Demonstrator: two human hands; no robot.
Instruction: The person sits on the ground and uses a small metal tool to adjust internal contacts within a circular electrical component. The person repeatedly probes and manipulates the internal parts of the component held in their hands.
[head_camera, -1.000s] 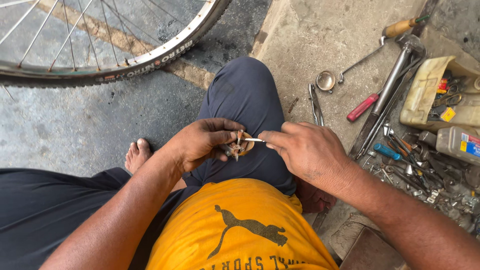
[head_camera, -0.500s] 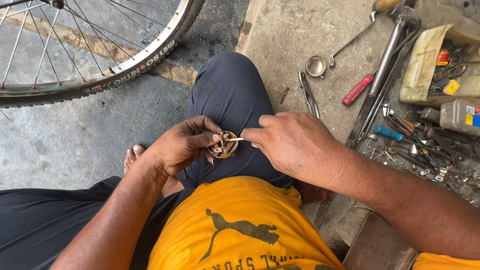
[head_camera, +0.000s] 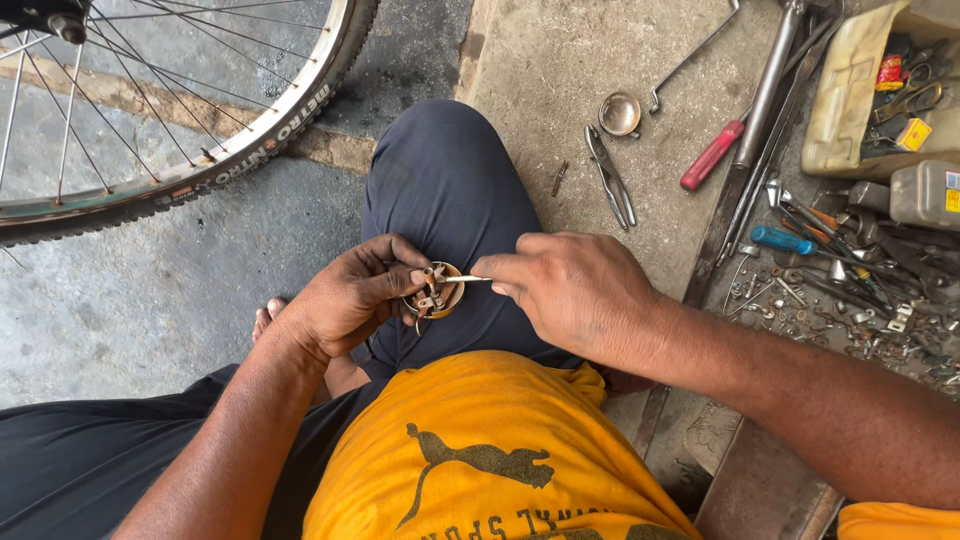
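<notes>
My left hand (head_camera: 345, 298) grips a small round brass-coloured metal part (head_camera: 435, 292) with little pins and springs inside, held over my dark-trousered knee (head_camera: 450, 190). My right hand (head_camera: 570, 290) pinches a thin metal tool (head_camera: 468, 279) whose tip reaches into the round part from the right. Both hands meet in front of my orange shirt (head_camera: 480, 450). The tool's handle end is hidden inside my right fingers.
A bicycle wheel (head_camera: 190, 110) with a knobby tyre stands at upper left on grey concrete. On the raised slab at right lie pliers (head_camera: 610, 175), a small metal cup (head_camera: 620, 113), a red-handled screwdriver (head_camera: 712, 155), a long steel bar (head_camera: 765, 95), a plastic tub (head_camera: 870, 90) and several scattered small tools.
The view has drifted, so the wheel and tools sit higher in the frame. My hands have stayed together on the round part, with the thin tool still poking into it.
</notes>
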